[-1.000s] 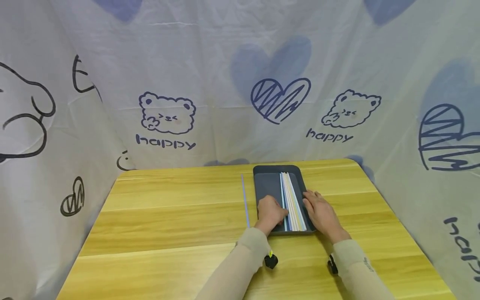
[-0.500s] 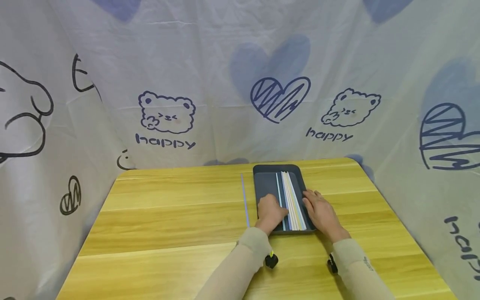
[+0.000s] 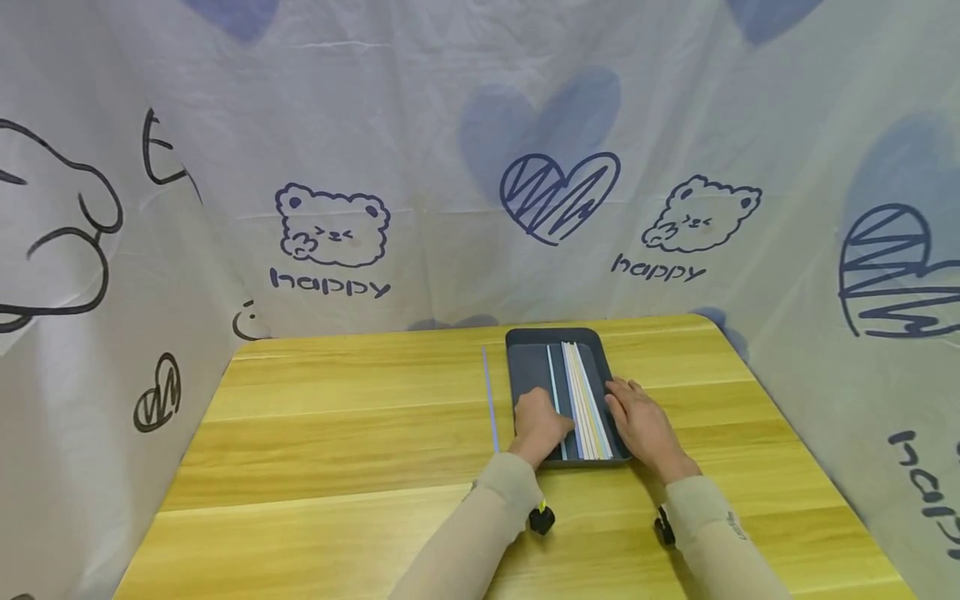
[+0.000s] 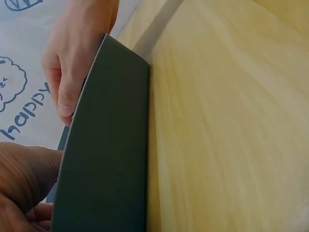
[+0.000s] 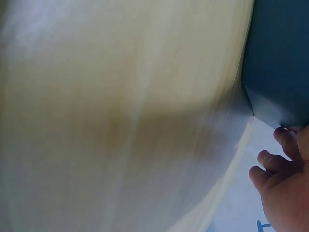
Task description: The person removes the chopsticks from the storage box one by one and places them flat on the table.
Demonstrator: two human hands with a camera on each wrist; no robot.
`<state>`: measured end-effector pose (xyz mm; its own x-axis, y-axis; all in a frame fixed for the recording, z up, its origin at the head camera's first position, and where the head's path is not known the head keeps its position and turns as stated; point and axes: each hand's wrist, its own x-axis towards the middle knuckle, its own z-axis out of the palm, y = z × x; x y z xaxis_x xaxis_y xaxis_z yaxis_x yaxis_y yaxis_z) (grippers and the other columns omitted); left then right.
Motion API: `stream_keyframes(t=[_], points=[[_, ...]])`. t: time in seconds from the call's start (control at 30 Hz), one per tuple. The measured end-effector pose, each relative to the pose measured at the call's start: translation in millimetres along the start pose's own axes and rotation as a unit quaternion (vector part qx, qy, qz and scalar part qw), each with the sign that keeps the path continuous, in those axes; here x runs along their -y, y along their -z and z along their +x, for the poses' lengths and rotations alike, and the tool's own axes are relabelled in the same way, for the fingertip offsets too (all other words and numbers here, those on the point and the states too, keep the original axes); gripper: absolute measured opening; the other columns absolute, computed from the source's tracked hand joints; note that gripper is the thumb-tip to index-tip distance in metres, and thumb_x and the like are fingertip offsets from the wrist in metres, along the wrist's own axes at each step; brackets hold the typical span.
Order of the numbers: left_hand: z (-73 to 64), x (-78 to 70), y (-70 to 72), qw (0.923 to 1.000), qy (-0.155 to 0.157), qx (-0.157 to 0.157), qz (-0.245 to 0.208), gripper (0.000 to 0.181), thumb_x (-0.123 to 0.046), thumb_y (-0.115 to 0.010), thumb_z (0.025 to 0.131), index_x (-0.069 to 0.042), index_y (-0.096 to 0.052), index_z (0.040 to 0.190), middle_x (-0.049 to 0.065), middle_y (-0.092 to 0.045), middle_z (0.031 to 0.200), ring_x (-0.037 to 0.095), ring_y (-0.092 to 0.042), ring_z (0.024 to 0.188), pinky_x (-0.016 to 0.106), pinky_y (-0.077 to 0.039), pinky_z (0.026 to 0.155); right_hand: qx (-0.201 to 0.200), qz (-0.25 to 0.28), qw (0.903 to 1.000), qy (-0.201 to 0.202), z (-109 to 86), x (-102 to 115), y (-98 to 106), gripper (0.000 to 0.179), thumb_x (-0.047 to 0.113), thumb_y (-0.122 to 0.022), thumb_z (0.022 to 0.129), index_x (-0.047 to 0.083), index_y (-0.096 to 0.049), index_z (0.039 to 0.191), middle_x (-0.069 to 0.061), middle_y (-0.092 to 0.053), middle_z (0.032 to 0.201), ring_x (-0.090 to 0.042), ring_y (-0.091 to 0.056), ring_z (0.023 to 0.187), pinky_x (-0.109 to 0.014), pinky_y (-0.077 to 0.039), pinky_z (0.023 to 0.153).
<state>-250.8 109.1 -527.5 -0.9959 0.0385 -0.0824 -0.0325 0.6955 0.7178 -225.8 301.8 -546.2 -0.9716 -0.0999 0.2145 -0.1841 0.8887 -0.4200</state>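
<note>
A dark grey tray [image 3: 531, 358] stands on the table with a bundle of thin coloured sticks [image 3: 583, 392] lying lengthwise inside. My left hand [image 3: 540, 425] reaches into its left half, fingers curled over a light blue stick [image 3: 552, 375] that lies a little apart from the bundle. The fingertips and their hold are hidden from the head view. Behind the tray's wall [image 4: 104, 140], the left wrist view shows part of my left hand [image 4: 24, 179]. My right hand [image 3: 648, 429] rests against the tray's right rim, thumb at the edge; its relaxed fingers [image 5: 273, 162] show beside the tray's corner.
A single blue-violet stick [image 3: 491, 400] lies on the wooden table [image 3: 337, 433] just left of the tray. Printed white cloth [image 3: 442, 167] hangs behind the table and along both sides.
The light blue stick has slid left under my left hand, widening its gap from the bundle. My left hand has hardly shifted, and my right hand stays at the tray's rim.
</note>
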Motion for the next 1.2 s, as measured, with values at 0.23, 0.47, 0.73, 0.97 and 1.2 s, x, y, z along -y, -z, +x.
stream_keyframes(t=[0.23, 0.47, 0.73, 0.97, 1.2], points=[[-0.9, 2.7, 1.1, 0.9996, 0.004, 0.012, -0.027, 0.034, -0.016, -0.089, 0.08, -0.009, -0.064, 0.058, 0.003, -0.061, 0.051, 0.016, -0.059, 0.044, 0.028, -0.055, 0.047, 0.001, -0.002, 1.0, 0.0, -0.2, 1, 0, 0.044, 0.02, -0.044, 0.114, -0.006, -0.055, 0.147, -0.029, -0.049, 0.157, -0.055, -0.042, 0.146, -0.069, -0.037, 0.121], [-3.7, 1.1, 7.2, 0.9938, 0.004, 0.026, -0.108, 0.047, -0.01, -0.083, 0.083, -0.017, -0.05, 0.05, 0.0, -0.057, 0.042, 0.012, -0.059, 0.036, 0.027, -0.052, 0.042, 0.002, -0.002, 1.0, -0.002, -0.1, 0, 1, 0.044, 0.021, -0.045, 0.114, -0.006, -0.055, 0.148, -0.029, -0.049, 0.157, -0.054, -0.041, 0.147, -0.068, -0.037, 0.122], [3.1, 0.9, 18.4, 0.972, 0.031, 0.062, -0.224, 0.012, -0.003, -0.082, 0.085, -0.001, -0.071, 0.083, 0.007, -0.07, 0.065, 0.011, -0.063, 0.042, 0.028, -0.062, 0.046, 0.008, -0.003, 1.0, -0.004, -0.9, 0, 0, 0.045, 0.022, -0.043, 0.115, -0.005, -0.053, 0.149, -0.029, -0.047, 0.158, -0.054, -0.04, 0.148, -0.069, -0.035, 0.122], [3.2, 4.9, 30.0, 0.9474, 0.066, 0.079, -0.303, 0.013, 0.0, -0.076, 0.085, 0.002, -0.07, 0.097, 0.006, -0.066, 0.062, 0.01, -0.062, 0.043, 0.03, -0.064, 0.05, 0.003, -0.003, 1.0, -0.001, -1.2, 1, 0, 0.044, 0.02, -0.046, 0.113, -0.005, -0.054, 0.148, -0.029, -0.05, 0.156, -0.055, -0.041, 0.147, -0.069, -0.037, 0.121], [1.8, 14.0, 41.7, 0.9396, 0.048, 0.08, -0.329, 0.016, -0.001, -0.074, 0.088, 0.001, -0.063, 0.1, 0.004, -0.062, 0.065, 0.011, -0.06, 0.046, 0.028, -0.064, 0.05, 0.006, -0.007, 1.0, -0.001, -0.9, 1, 1, 0.043, 0.019, -0.045, 0.114, -0.005, -0.054, 0.148, -0.029, -0.05, 0.157, -0.055, -0.041, 0.147, -0.069, -0.037, 0.121]])
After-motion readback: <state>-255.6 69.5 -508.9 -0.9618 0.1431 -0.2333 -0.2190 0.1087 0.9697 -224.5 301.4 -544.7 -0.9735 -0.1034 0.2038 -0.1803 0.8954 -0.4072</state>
